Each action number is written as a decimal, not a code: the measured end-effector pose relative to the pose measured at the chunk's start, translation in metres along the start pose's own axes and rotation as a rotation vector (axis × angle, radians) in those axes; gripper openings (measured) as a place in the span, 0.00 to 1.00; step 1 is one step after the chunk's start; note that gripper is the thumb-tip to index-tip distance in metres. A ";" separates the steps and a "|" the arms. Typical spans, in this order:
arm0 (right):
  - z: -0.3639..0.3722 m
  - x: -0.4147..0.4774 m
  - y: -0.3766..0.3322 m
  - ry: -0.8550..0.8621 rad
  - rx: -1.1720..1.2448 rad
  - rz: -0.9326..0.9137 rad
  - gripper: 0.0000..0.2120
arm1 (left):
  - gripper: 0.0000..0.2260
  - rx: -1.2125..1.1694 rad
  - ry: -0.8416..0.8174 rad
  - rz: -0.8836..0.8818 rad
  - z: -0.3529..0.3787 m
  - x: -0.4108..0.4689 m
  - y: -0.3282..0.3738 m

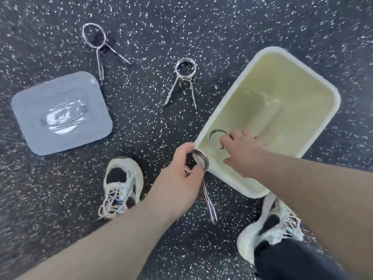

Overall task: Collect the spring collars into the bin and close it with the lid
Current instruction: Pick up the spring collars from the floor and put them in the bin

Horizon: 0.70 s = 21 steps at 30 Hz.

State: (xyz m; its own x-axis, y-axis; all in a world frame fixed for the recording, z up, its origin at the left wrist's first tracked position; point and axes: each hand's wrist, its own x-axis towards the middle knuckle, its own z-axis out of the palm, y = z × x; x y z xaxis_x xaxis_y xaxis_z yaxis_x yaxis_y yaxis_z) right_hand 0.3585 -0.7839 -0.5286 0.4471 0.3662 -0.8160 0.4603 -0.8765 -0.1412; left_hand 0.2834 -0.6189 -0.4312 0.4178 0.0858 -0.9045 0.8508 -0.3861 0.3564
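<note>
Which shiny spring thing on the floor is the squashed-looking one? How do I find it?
Start at the grey lid lying flat on the speckled floor. Just beyond its far corner lies the stretched spring collar. Its loop is wide and loose, unlike the tight round coil of the other floor collar nearer the bin.

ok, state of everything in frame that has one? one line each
bin: open, nothing loose inside
lid: off, flat on the floor left of the bin
left hand: gripping a collar just outside the bin's near corner
right hand: over the bin, holding a second collar
far-left collar: on the floor
middle collar: on the floor
</note>
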 end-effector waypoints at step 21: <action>0.025 0.021 0.000 0.122 0.119 -0.022 0.21 | 0.19 0.003 -0.046 0.145 0.006 0.009 -0.008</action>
State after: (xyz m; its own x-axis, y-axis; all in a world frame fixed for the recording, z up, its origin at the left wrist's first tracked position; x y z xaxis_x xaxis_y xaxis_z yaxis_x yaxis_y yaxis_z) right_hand 0.3486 -0.7841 -0.5597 0.5308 0.4146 -0.7391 0.3802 -0.8960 -0.2296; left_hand 0.2788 -0.6204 -0.4435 0.5209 -0.0128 -0.8535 0.7821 -0.3937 0.4831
